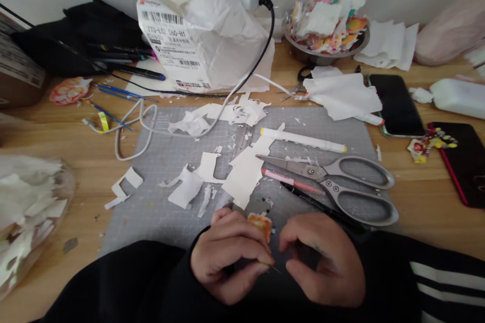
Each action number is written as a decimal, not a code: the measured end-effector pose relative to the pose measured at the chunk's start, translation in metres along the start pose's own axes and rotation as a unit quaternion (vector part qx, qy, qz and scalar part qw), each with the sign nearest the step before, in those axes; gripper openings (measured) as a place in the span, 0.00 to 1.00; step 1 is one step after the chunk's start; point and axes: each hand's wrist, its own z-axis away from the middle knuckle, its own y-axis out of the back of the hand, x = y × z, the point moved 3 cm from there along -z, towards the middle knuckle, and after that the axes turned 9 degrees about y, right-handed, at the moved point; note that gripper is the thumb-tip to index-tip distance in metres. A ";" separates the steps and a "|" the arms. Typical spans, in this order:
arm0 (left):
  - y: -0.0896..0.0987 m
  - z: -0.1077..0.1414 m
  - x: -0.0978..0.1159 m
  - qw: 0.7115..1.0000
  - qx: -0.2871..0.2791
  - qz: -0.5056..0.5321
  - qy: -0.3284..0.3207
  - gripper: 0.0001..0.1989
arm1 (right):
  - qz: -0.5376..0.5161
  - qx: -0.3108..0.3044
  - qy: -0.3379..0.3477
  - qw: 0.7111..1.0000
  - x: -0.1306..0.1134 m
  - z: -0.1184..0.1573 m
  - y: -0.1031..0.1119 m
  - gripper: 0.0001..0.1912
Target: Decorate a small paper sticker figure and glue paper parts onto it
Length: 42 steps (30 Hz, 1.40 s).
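Observation:
Low in the head view, my left hand [233, 257] pinches a thin, needle-like piece [277, 269] between thumb and forefinger, its tip poking out to the right. Just behind those fingers shows a small orange-and-yellow painted paper piece [265, 223], partly covered; I cannot tell whether the hand touches it. My right hand [326, 260] is a short way to the right, thumb and forefinger apart with a gap between them and nothing visible in it. Both hands are over the grey cutting mat [151, 212].
Large grey scissors [329, 176] lie right of centre beside a white marker [303, 140]. Paper scraps [244, 174] litter the mat. A white cable [149, 133] loops at left. Behind stand a white paper bag [227, 35] and a scrap-filled metal bowl [326, 53]. Phones [397, 103] lie at right.

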 end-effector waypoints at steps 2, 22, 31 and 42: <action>-0.001 0.002 -0.001 1.000 0.011 -0.007 -0.002 0.10 | -0.014 -0.017 0.022 1.000 0.000 0.000 -0.001 0.16; 0.025 -0.010 -0.006 0.991 0.039 -0.125 -0.014 0.11 | 0.019 -0.017 0.004 1.000 -0.001 -0.002 0.002 0.07; 0.064 -0.016 -0.039 0.984 0.114 -0.105 0.082 0.15 | 0.018 -0.028 -0.030 0.999 0.006 -0.002 0.003 0.06; 0.017 0.001 -0.008 0.946 -0.039 -0.305 -0.102 0.17 | -0.025 -0.061 -0.027 0.997 0.009 -0.001 0.003 0.06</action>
